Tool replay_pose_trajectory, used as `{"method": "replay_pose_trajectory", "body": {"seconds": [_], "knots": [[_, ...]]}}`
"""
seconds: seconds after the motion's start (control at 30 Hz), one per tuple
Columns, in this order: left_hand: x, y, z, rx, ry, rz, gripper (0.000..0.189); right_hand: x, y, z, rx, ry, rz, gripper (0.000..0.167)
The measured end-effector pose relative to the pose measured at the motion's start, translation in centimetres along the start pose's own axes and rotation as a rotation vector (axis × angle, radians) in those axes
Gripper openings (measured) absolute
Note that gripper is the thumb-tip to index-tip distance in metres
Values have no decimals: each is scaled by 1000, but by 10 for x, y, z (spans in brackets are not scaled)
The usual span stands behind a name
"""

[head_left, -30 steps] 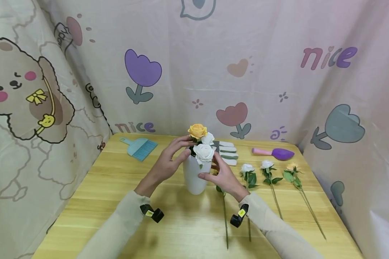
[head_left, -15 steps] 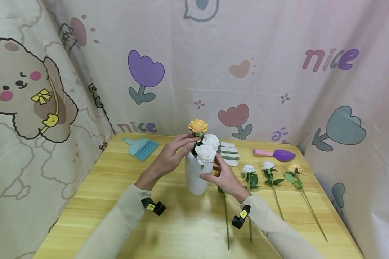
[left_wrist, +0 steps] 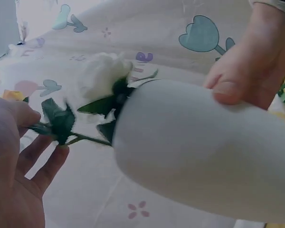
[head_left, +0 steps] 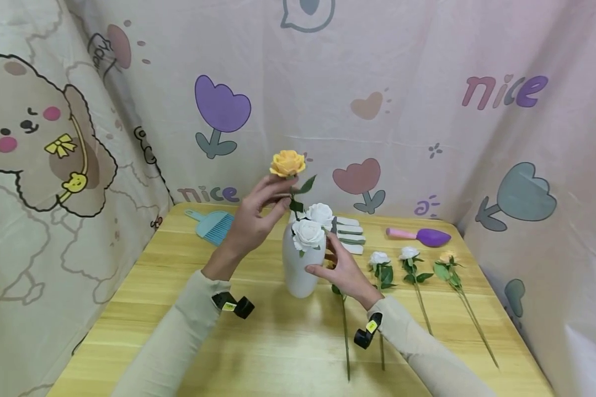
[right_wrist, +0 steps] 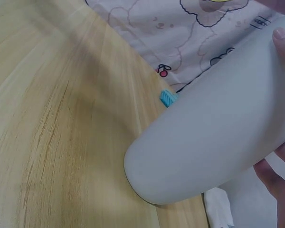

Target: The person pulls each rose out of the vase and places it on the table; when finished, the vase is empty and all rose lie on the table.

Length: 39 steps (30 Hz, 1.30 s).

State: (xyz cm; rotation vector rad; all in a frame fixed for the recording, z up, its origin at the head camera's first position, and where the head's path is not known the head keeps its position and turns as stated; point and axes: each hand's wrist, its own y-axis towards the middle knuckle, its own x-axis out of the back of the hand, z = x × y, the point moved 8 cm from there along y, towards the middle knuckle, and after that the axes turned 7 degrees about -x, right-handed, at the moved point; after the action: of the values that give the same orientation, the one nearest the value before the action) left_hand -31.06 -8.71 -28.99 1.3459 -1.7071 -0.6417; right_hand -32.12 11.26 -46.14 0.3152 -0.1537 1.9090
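A white vase (head_left: 300,270) stands upright on the wooden table, with two white roses (head_left: 308,234) at its mouth. My left hand (head_left: 252,218) pinches the stem of a yellow rose (head_left: 288,164) just under its bloom, above the vase. In the left wrist view its leafy stem (left_wrist: 61,121) runs down into the vase's mouth. My right hand (head_left: 345,270) holds the vase's right side, thumb on the front and fingers around the back, as the right wrist view shows too. The lower part of the yellow rose's stem is hidden inside the vase.
Several loose roses, among them a white rose (head_left: 409,253) and a yellow rose (head_left: 448,257), lie on the table (head_left: 273,353) at right. Behind them is a purple trowel (head_left: 433,237). Gloves (head_left: 349,234) lie behind the vase; a blue dustpan (head_left: 211,226) is back left. Printed curtains surround the table.
My left hand has risen with the yellow rose, lifting its bloom well above the white ones and baring leaves on the stem. My right hand has stayed on the vase.
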Motion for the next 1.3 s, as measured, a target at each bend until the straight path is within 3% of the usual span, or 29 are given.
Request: {"method": "replay_pose_trajectory", "body": {"seconds": [0.2,0.37,0.53,0.7,0.83,0.9,1.0,1.2,1.3], "knots": [[22,7,-5,14,-2,-144,52,-1,1,-1,-6,7,1,90],[43,7,-7,-21,-28,-287,52,-2,1,-2,-4,9,2,86],[77,8,-18,-54,-67,-440,51,-3,1,1,0,14,6,85],[116,6,-27,-70,-175,-640,44,-3,1,0,-7,17,10,85],[136,-2,-28,-60,-141,-736,35,-1,0,-1,-14,29,6,86],[142,-7,-23,-18,-89,-734,34,0,0,-1,-15,32,2,87],[143,-19,-9,90,13,-659,34,0,0,0,-16,29,4,87],[120,-58,47,393,168,-325,33,-1,-1,0,-19,24,6,88],[101,-82,77,492,221,-158,33,-2,-1,-1,-19,26,7,88]]}}
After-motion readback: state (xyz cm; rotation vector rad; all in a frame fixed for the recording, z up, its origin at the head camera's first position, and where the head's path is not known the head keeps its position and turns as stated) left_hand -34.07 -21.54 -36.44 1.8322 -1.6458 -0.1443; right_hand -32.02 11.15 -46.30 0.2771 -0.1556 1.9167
